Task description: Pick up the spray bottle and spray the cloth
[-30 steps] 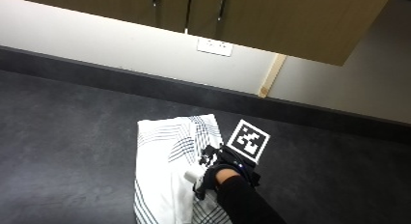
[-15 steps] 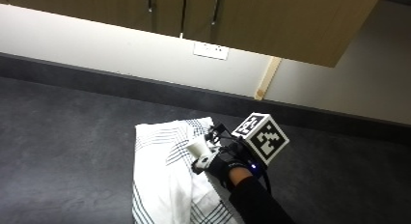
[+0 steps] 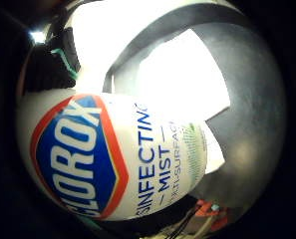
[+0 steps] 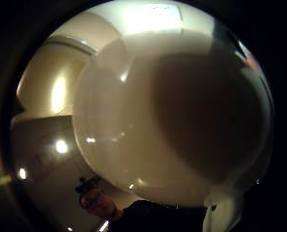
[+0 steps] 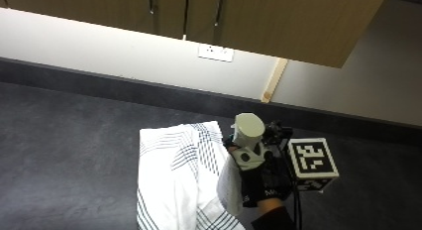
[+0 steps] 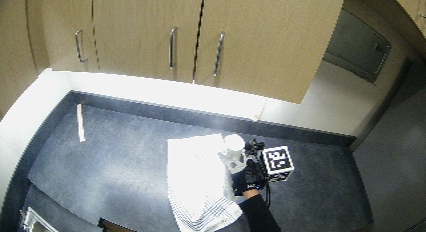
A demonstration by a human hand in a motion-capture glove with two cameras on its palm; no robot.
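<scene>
White spray bottle (image 5: 245, 141) gripped by gloved right hand (image 5: 262, 178) beside cloth (image 5: 178, 175).

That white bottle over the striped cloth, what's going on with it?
A person's black-gloved right hand grips a white Clorox disinfecting mist spray bottle and holds it up off the dark grey countertop, at the right edge of a white cloth with dark stripes spread flat there. Whether any mist is coming out can't be made out.
</scene>
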